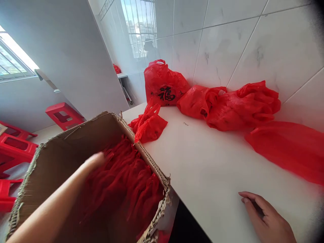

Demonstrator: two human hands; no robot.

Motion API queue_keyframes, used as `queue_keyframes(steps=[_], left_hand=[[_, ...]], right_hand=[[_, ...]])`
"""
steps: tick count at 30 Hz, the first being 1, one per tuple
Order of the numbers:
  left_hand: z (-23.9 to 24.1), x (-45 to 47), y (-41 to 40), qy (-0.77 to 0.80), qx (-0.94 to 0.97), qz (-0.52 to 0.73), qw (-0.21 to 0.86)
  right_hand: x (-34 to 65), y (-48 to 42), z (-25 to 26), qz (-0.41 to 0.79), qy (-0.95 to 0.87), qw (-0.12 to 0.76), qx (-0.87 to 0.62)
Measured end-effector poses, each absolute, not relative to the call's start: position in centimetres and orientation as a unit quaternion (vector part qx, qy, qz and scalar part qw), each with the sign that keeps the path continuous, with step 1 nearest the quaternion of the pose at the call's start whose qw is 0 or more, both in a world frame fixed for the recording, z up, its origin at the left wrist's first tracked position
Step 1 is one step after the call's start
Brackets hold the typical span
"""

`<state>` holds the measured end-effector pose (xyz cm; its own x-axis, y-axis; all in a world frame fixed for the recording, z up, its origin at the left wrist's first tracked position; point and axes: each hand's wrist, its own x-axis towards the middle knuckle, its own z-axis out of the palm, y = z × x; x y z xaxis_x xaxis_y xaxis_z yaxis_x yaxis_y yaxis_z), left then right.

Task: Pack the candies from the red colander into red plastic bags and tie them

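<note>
Right hand point(272, 217): over the table point(202, 172), thumb and forefinger tips together, nothing visible between.
Left hand point(95, 162): inside the cardboard box point(64, 153), nearer the red bags point(126, 175); fingers too blurred to judge.
Red bags: heaped in the box, just right of the left hand, folds slanting lower left to upper right.
Small red bag point(154, 130): on the table, beside the box rim.

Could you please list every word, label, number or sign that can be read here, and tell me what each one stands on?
"福": large black character on the upright red bag.
Smaller black marks beside and below it on the same bag: too small to read.
No lettering that I can make out on the visible sides of the cardboard box, nor anywhere else in view.
</note>
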<state>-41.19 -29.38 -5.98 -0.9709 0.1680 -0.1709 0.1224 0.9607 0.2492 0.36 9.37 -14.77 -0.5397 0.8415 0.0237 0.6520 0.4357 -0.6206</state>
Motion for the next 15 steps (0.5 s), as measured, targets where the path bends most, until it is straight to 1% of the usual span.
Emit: queue_keyframes(steps=[2, 4, 6, 9, 11, 13, 15], left_hand=[[-2.2, -43.3, -27.1, 0.993, 0.055, 0.099, 0.014], [0.6, -44.5, -23.5, 0.989, 0.077, 0.101, -0.076], [1.8, -44.8, -18.9, 0.979, 0.136, 0.113, -0.101], [0.7, -44.5, -12.4, 0.964, 0.220, 0.130, -0.072], [-0.3, -44.4, -9.6, 0.957, 0.246, 0.149, -0.043], [-0.6, -44.5, -8.5, 0.948, 0.259, 0.182, -0.013], [0.2, -44.5, -9.3, 0.934, 0.271, 0.231, 0.023]], right_hand=[[0.2, 9.4, -14.8, 0.286, -0.830, 0.169, -0.448], [0.2, 9.4, -14.9, 0.290, -0.830, 0.174, -0.444], [0.1, 9.4, -15.0, 0.290, -0.830, 0.184, -0.439], [0.2, 9.3, -15.0, 0.289, -0.833, 0.200, -0.428], [0.2, 9.1, -14.9, 0.289, -0.837, 0.212, -0.413], [0.1, 8.9, -14.7, 0.288, -0.840, 0.217, -0.406], [0.2, 8.8, -14.5, 0.287, -0.840, 0.216, -0.408]])
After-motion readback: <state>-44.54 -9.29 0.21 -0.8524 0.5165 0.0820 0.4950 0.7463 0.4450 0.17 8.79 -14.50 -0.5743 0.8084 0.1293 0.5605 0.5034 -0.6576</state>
